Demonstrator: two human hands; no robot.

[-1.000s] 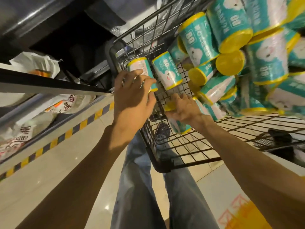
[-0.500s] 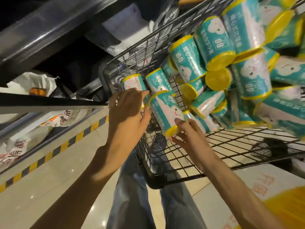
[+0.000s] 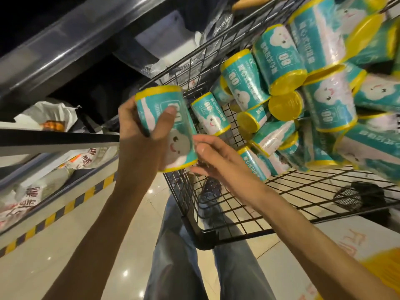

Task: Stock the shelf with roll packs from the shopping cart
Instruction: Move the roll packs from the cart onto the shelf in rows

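My left hand (image 3: 138, 139) grips a teal roll pack (image 3: 173, 135) with yellow ends and a cloud face, held just outside the left rim of the black wire shopping cart (image 3: 218, 213). My right hand (image 3: 218, 159) is beside it with loosely extended fingers, its fingertips touching the pack's lower right edge. Several more of the same roll packs (image 3: 281, 83) lie piled in the cart at the upper right. The dark shelf edge (image 3: 54, 138) runs at the left.
White printed bags (image 3: 26, 191) lie on the lower shelf at left, with a yellow-black striped strip (image 3: 65, 211) along its base. My jeans-clad legs (image 3: 173, 267) stand on the glossy tile floor below the cart. A metal rail (image 3: 65, 50) crosses the top left.
My right hand lifted a pack from the cart floor and passed it left. My left hand let go of the pack by the rim and now grips this one.
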